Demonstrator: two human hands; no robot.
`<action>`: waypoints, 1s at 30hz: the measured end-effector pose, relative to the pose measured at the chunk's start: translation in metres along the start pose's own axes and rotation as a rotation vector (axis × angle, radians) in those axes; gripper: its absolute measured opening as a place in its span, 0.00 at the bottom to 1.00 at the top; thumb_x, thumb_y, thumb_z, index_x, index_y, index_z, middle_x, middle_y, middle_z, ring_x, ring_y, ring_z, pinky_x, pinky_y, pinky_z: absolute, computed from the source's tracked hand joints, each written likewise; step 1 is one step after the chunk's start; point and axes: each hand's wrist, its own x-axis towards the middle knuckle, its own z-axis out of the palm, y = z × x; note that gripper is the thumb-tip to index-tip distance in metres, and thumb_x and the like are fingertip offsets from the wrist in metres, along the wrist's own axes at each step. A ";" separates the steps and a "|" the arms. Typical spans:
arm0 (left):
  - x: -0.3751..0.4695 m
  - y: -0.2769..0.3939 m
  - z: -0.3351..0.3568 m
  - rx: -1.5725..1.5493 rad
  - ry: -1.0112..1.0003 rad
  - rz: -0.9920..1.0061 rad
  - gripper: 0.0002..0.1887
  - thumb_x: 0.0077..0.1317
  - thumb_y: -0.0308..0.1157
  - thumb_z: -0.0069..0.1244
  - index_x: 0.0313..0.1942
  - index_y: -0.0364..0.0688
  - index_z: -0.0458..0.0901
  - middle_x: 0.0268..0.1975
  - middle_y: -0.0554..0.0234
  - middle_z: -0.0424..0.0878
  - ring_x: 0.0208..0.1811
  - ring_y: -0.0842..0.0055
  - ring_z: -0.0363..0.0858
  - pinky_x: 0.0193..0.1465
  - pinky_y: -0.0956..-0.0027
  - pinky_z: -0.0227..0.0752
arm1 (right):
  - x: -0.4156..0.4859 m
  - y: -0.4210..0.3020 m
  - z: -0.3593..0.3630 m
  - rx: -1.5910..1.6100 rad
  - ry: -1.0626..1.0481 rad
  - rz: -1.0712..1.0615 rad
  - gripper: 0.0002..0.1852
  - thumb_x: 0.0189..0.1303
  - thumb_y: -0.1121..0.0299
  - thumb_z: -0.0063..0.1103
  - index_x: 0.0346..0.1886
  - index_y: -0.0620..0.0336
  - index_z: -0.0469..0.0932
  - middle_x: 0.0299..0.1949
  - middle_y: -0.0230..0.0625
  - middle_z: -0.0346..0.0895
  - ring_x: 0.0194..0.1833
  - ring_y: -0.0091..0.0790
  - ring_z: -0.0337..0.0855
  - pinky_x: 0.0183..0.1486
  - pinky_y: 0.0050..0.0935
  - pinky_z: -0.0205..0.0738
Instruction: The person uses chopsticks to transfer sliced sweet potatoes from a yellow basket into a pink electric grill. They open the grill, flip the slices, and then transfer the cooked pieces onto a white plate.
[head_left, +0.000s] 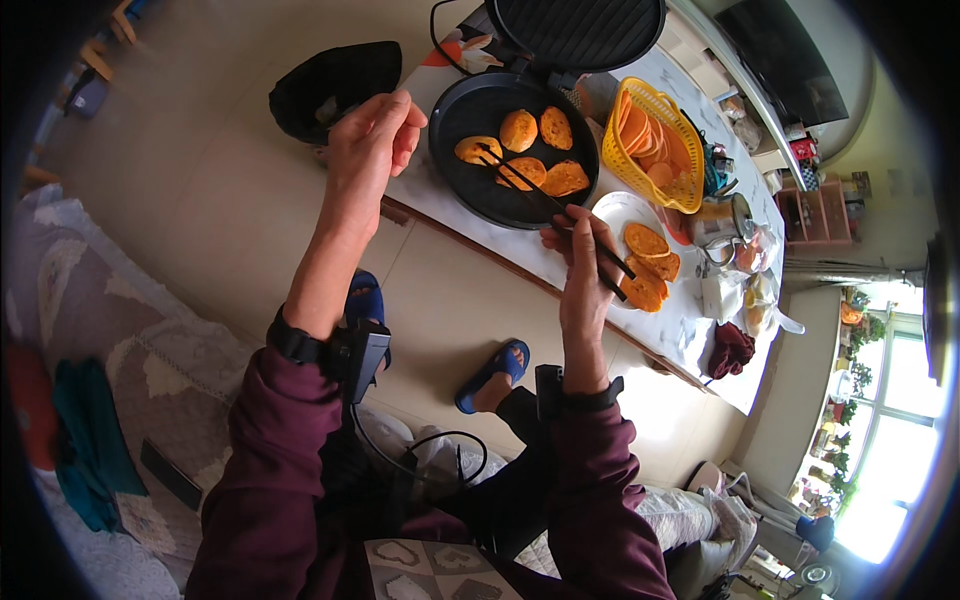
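My right hand (581, 255) holds a pair of dark chopsticks (551, 201), whose tips touch or hover over a browned slice (477, 150) at the left of the round electric griddle (465, 187). Several more orange-brown slices, such as one at the top (518, 130), lie on the black plate. Left of the griddle my left hand (382, 135) is raised, fingers curled; whether something small is between them is not visible. A white plate (609, 206) with several cooked orange slices (646, 240) stands beside my right hand.
The griddle's ribbed lid (577, 30) stands raised at the back. A yellow plastic basket (616, 154) holds thin orange slices (645, 135). Right of it are a metal mug (716, 221) and plastic bags (760, 300). A black bag-lined bin (330, 82) stands left of the table.
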 end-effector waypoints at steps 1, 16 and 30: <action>0.000 0.000 0.000 0.006 -0.002 0.003 0.17 0.72 0.41 0.46 0.28 0.42 0.77 0.21 0.76 0.69 0.21 0.90 0.63 0.24 0.82 0.53 | 0.002 -0.002 -0.005 0.005 0.010 -0.003 0.16 0.72 0.64 0.49 0.49 0.70 0.76 0.39 0.42 0.79 0.35 0.29 0.82 0.43 0.27 0.77; 0.000 -0.003 0.001 0.011 -0.007 0.011 0.16 0.73 0.40 0.46 0.26 0.43 0.79 0.20 0.78 0.70 0.21 0.93 0.63 0.22 0.84 0.53 | 0.016 -0.013 -0.054 -0.174 -0.005 -0.067 0.20 0.74 0.61 0.44 0.49 0.72 0.76 0.40 0.43 0.81 0.33 0.30 0.83 0.41 0.27 0.78; -0.001 -0.002 0.001 0.019 -0.012 0.013 0.16 0.72 0.40 0.46 0.26 0.43 0.79 0.20 0.78 0.70 0.21 0.93 0.63 0.23 0.84 0.54 | 0.023 -0.009 -0.062 0.239 0.120 0.109 0.17 0.70 0.63 0.50 0.43 0.73 0.77 0.35 0.49 0.82 0.34 0.39 0.87 0.41 0.30 0.85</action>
